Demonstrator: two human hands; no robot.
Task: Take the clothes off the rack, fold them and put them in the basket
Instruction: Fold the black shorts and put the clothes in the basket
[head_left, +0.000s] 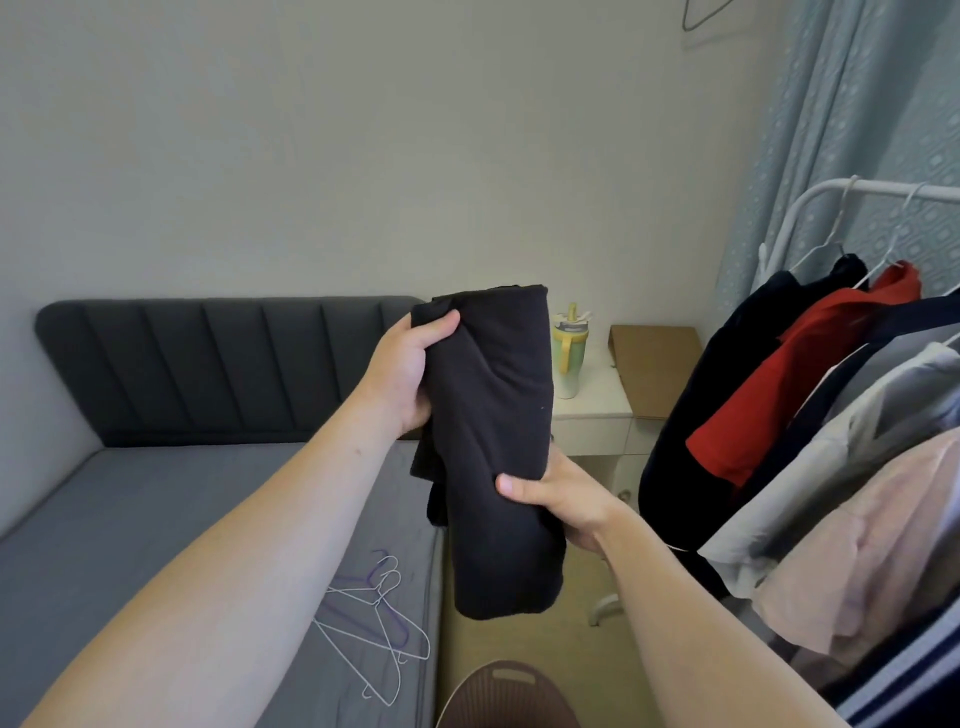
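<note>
the black garment hung in mid-air above the basket, folded into a soft, limp, matte bundle. the left hand gripped its upper edge, the right hand its middle, fingers clenched on cloth. best to pinch all layers flat and lower it straight down.

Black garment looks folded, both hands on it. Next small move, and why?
Probably lower the black garment toward the basket below. It already hangs folded, the left hand holding its top and the right hand its middle.
</note>
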